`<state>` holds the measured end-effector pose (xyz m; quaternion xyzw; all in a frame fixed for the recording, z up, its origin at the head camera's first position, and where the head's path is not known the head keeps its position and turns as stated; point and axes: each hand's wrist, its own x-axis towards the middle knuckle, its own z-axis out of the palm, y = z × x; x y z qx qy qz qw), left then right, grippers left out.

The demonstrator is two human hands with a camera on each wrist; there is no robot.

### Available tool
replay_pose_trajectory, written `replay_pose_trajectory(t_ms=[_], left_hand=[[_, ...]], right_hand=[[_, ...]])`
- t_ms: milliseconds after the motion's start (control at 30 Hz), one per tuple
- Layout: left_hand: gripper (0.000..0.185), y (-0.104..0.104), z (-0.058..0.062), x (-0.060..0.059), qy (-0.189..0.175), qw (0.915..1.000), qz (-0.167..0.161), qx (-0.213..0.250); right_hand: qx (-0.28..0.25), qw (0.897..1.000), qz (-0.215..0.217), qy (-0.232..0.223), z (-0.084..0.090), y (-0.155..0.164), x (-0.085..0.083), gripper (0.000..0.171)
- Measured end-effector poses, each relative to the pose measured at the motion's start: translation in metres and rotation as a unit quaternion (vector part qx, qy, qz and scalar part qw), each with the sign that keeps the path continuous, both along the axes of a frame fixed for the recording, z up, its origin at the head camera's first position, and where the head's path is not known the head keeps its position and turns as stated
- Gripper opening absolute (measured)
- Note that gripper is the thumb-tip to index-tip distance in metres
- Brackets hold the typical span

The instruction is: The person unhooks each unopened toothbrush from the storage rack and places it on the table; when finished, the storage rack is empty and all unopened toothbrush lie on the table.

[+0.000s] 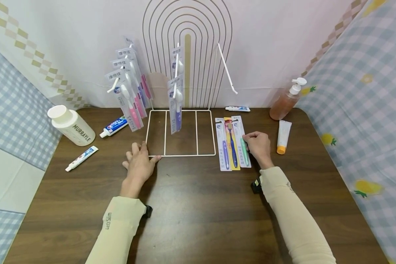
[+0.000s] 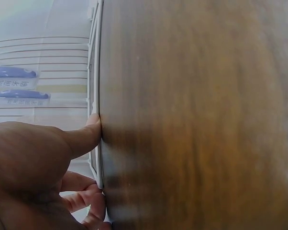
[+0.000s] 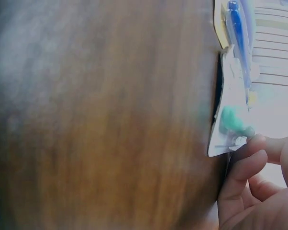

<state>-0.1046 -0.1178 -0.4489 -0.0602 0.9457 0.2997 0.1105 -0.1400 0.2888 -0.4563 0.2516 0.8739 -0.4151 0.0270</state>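
Note:
My right hand pinches the right edge of a packaged green toothbrush between thumb and index finger; the right wrist view shows that edge tipped up slightly off the table. Beside it on the left lie a packaged blue toothbrush on a yellow card and a packaged purple toothbrush. At the front left corner of a white wire rack, my left hand rests with spread fingers, its thumb touching the front wire. Packaged toothbrushes with pink handles hang on the left hook, purple-handled ones on the middle hook.
The rack's right hook is bare. Left of the rack are a white bottle, a blue toothpaste tube and a small tube. Another small tube, a pump bottle and an orange-capped tube stand or lie right.

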Motion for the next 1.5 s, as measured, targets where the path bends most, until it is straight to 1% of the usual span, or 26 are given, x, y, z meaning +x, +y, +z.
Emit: replay_pose_trajectory(t_ms=[300, 500, 567, 633, 733, 833, 900, 967, 1067, 1167, 1233, 1333, 1433, 1500], left_hand=[[0.089, 0.0, 0.002, 0.001, -0.006, 1.0, 0.0, -0.004], [0.089, 0.0, -0.001, 0.0, 0.006, 1.0, 0.0, 0.006], [0.089, 0.0, 0.0, 0.0, 0.007, 1.0, -0.003, 0.006], [0.089, 0.0, 0.001, -0.001, 0.006, 0.9999, -0.002, 0.008], [0.089, 0.0, 0.001, -0.001, 0.0, 1.0, -0.003, 0.004], [0.09, -0.002, -0.002, -0.001, 0.001, 1.0, -0.002, 0.005], [0.09, -0.003, -0.004, -0.001, 0.005, 0.9999, -0.001, 0.011], [0.09, -0.004, -0.006, -0.002, 0.008, 0.9999, 0.0, 0.014], [0.09, -0.004, -0.007, -0.001, 0.006, 0.9999, 0.0, 0.016], [0.09, -0.004, -0.007, 0.0, 0.005, 0.9999, 0.0, 0.016], [0.091, -0.004, -0.005, 0.001, 0.006, 0.9999, 0.001, 0.012], [0.09, -0.003, -0.004, 0.0, 0.009, 0.9999, 0.002, 0.01], [0.09, -0.003, -0.004, -0.001, 0.007, 0.9998, 0.003, 0.017], [0.089, -0.003, -0.001, -0.001, 0.004, 0.9999, 0.0, 0.012]], right_hand=[[0.003, 1.0, 0.003, -0.001, -0.001, -0.001, -0.001, 0.037], [0.002, 1.0, 0.002, -0.009, 0.004, -0.002, -0.002, 0.039], [0.003, 1.0, 0.002, 0.003, 0.009, -0.005, -0.003, 0.04], [-0.001, 1.0, 0.013, 0.026, 0.016, -0.01, -0.004, 0.042], [-0.018, 0.995, 0.05, 0.078, 0.028, -0.024, -0.01, 0.043], [-0.054, 0.983, 0.106, 0.138, 0.042, -0.045, -0.019, 0.042], [-0.081, 0.969, 0.151, 0.178, 0.051, -0.061, -0.024, 0.039], [-0.112, 0.954, 0.189, 0.202, 0.061, -0.077, -0.028, 0.039], [-0.175, 0.93, 0.241, 0.216, 0.072, -0.101, -0.033, 0.041], [-0.236, 0.909, 0.28, 0.202, 0.083, -0.123, -0.036, 0.045], [-0.264, 0.898, 0.298, 0.19, 0.089, -0.136, -0.037, 0.046], [-0.271, 0.891, 0.312, 0.189, 0.096, -0.149, -0.037, 0.048], [-0.277, 0.889, 0.309, 0.196, 0.1, -0.158, -0.037, 0.046], [-0.282, 0.888, 0.304, 0.198, 0.101, -0.162, -0.038, 0.042]])
